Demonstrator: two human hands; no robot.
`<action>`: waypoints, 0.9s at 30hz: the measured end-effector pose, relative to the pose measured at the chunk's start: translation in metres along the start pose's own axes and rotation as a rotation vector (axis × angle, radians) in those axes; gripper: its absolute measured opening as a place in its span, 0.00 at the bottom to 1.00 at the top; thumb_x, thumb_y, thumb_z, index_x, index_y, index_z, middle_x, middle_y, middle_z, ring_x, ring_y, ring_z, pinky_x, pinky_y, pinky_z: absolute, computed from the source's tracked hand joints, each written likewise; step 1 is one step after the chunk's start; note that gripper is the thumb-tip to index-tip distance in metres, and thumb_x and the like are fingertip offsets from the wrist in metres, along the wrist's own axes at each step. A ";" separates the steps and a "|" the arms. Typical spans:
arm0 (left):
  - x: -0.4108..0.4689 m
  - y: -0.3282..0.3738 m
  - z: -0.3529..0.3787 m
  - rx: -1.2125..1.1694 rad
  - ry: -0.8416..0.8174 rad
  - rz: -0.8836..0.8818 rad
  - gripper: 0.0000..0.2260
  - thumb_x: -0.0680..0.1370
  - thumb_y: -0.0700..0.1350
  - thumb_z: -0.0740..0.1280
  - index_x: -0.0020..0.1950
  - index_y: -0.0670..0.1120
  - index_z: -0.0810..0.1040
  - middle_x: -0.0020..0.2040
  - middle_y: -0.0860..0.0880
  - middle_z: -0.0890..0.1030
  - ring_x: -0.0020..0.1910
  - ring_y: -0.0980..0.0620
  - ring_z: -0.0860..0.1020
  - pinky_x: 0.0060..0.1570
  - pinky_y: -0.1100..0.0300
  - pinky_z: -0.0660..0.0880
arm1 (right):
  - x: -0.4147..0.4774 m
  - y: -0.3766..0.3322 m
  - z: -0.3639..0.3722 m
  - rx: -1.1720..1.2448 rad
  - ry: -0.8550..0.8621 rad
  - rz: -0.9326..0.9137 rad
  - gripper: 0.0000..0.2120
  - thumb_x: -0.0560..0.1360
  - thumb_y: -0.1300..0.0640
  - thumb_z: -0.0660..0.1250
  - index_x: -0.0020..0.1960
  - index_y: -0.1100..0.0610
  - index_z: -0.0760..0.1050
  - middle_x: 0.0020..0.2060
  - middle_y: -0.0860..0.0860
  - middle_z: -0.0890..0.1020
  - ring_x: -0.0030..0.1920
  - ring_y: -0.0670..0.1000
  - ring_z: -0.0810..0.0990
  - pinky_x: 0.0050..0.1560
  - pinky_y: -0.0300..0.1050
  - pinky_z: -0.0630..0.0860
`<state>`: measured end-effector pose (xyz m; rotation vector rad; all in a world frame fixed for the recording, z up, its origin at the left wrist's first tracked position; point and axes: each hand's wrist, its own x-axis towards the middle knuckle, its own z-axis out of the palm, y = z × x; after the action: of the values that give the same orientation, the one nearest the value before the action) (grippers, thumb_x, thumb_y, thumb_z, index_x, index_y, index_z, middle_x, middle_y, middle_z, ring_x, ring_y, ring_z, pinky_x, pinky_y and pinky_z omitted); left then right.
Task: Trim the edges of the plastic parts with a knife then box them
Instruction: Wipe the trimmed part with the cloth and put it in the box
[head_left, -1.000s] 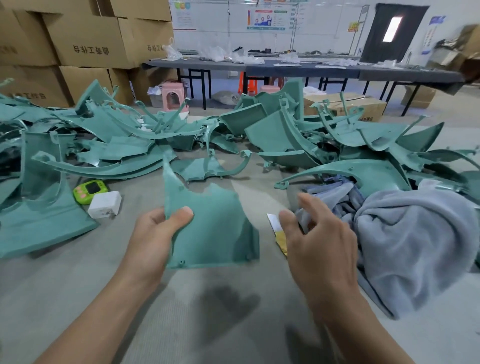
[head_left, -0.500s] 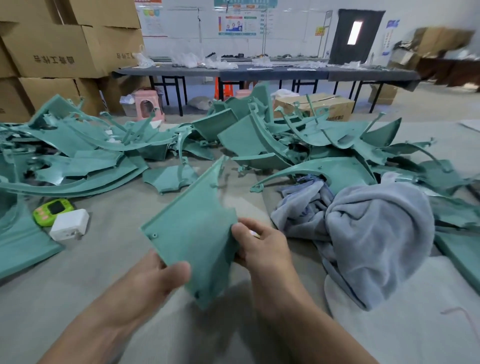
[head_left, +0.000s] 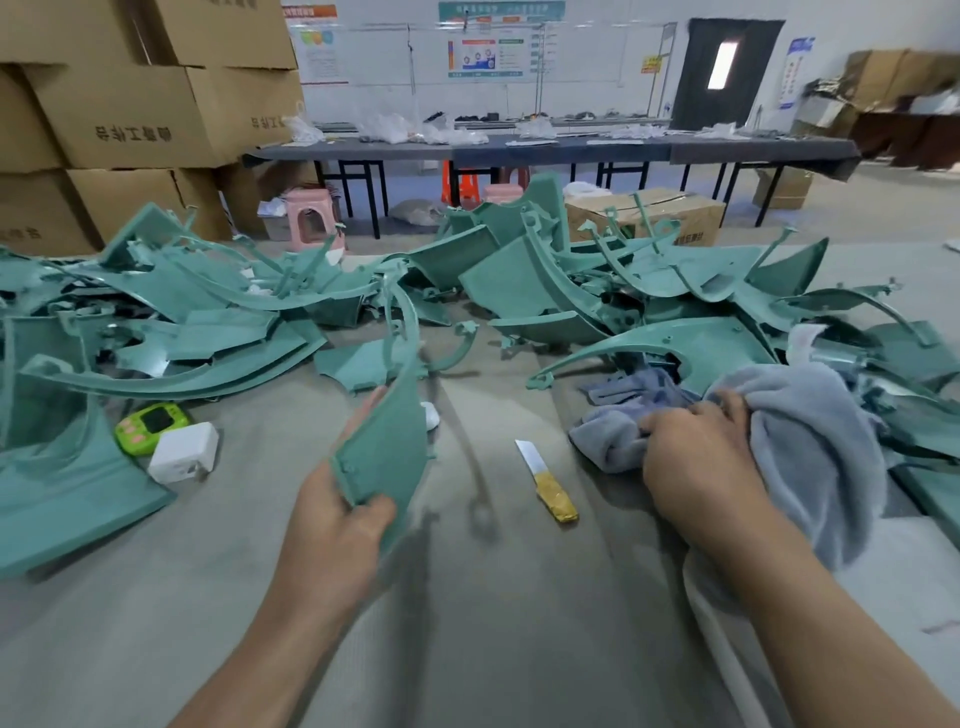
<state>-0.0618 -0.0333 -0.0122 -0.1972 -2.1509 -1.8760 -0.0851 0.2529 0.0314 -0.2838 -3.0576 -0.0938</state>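
My left hand (head_left: 332, 525) holds 1 green plastic part (head_left: 387, 452) up; my right hand (head_left: 696, 457) grabs the grey cloth (head_left: 810, 441).
Left thumb is clamped on the part's lower edge, fingers behind it, part tilted above the counter (head_left: 493, 623). Right fingers are curled into the cloth. The knife (head_left: 548, 480) lies flat on the counter between my 2 hands, untouched, blade pointing away. A pile of green parts (head_left: 519, 291) sits beyond it.

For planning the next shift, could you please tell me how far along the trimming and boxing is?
Nothing looks boxed yet. The left hand holds one green part, the right hand grips the grey cloth, and the knife lies unheld. Piles of parts remain.
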 end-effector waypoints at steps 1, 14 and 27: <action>-0.001 0.001 0.000 0.053 -0.031 0.009 0.39 0.65 0.34 0.60 0.70 0.65 0.75 0.62 0.62 0.82 0.57 0.62 0.81 0.54 0.71 0.74 | 0.000 -0.001 -0.002 0.021 0.057 0.017 0.05 0.76 0.55 0.64 0.48 0.46 0.78 0.38 0.45 0.76 0.59 0.53 0.76 0.69 0.50 0.56; -0.009 0.018 0.010 -0.568 -0.198 -0.251 0.26 0.60 0.27 0.59 0.49 0.46 0.87 0.42 0.40 0.85 0.39 0.47 0.85 0.35 0.60 0.80 | -0.052 -0.148 -0.004 1.005 0.274 -0.467 0.05 0.78 0.61 0.68 0.51 0.55 0.73 0.45 0.49 0.77 0.45 0.47 0.74 0.45 0.42 0.71; -0.009 0.013 0.000 -0.799 -0.157 -0.368 0.27 0.57 0.28 0.61 0.54 0.36 0.82 0.43 0.34 0.84 0.43 0.41 0.86 0.35 0.58 0.81 | -0.082 -0.145 -0.002 0.791 0.355 -0.627 0.05 0.75 0.52 0.63 0.49 0.48 0.75 0.42 0.42 0.76 0.40 0.46 0.74 0.37 0.45 0.72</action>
<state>-0.0495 -0.0308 -0.0021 -0.1068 -1.4606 -2.9426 -0.0317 0.0956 0.0192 0.6508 -2.4538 0.8907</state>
